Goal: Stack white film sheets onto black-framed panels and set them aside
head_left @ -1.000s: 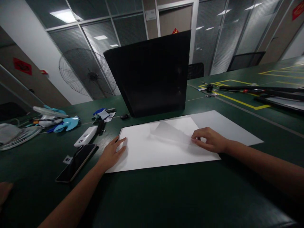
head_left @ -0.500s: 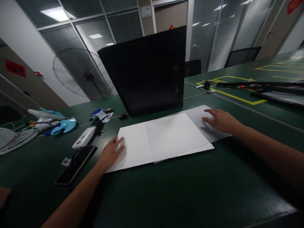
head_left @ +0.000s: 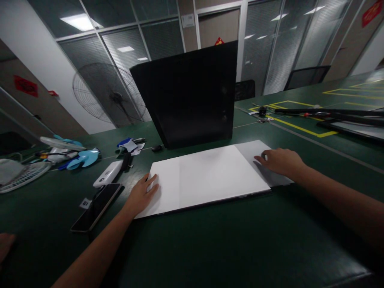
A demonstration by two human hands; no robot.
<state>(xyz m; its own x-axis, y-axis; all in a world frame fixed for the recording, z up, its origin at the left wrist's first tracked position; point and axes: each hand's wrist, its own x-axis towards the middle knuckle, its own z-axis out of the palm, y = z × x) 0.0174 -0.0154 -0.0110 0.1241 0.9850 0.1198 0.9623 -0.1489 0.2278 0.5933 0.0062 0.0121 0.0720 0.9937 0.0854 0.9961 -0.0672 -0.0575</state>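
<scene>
A wide white sheet (head_left: pixel 207 172) lies on a thin, dark-edged board on the green table, with a faint vertical line near its left part. At its left end my left hand (head_left: pixel 142 196) rests with fingers apart, fingertips on the white surface. A second paper (head_left: pixel 253 151), greyer in shade, shows beyond the right edge. Over that paper is my right hand (head_left: pixel 283 162), fingers curled in and thumb pointing left. A small dark spot appears between thumb and fingers; what they hold, if anything, I cannot make out.
Behind the sheet stands a large black panel (head_left: pixel 192 96). To the left lie a phone (head_left: pixel 97 208), a white device (head_left: pixel 108 174) and blue fan blades (head_left: pixel 84 159). Black rods (head_left: pixel 330 113) lie at right. Another person's hand (head_left: pixel 6 244) shows at the left edge.
My right hand has gone from spread fingers to curled ones. On the board, the white sheet's inner line has shifted left and its lower edge sits more evenly. My left hand stays in place.
</scene>
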